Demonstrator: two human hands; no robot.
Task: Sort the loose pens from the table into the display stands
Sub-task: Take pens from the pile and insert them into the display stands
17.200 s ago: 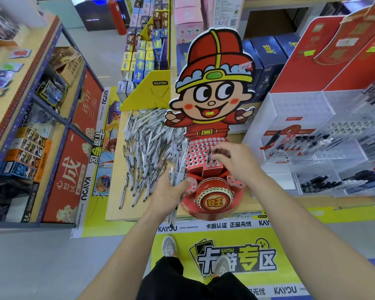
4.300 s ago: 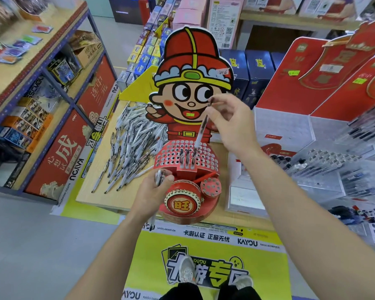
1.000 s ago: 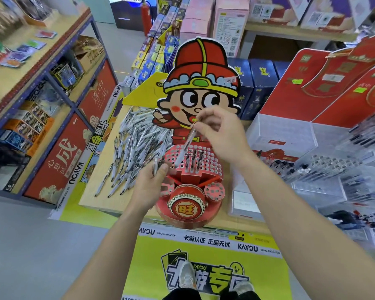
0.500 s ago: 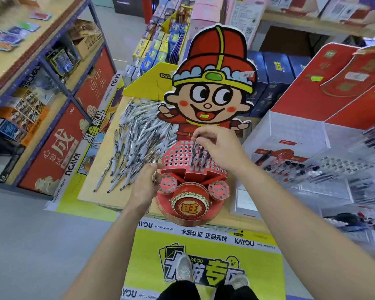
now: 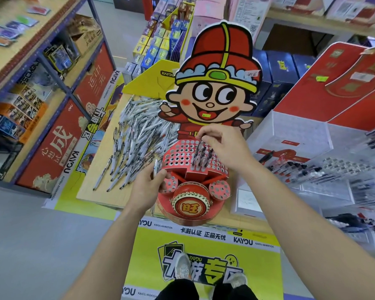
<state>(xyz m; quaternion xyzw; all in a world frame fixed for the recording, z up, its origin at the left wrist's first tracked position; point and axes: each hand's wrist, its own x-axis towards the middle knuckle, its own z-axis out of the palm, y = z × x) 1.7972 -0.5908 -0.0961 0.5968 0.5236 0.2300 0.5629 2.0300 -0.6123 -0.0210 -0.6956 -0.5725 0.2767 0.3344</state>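
Within red stand (image 5: 178, 153), few upright pens (image 5: 200, 158)

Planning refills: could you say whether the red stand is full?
Mostly empty: the red stand holds only a few upright pens.

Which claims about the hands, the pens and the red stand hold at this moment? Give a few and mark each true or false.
1. The right hand pinches the top of a pen standing in the red stand. True.
2. The left hand holds nothing. False: it grips spare pens beside the stand.
3. Most holes in the red stand are filled. False: only a few pens stand in it, and most holes are empty.
4. A pile of loose pens lies on the wooden table, left of the stand. True.
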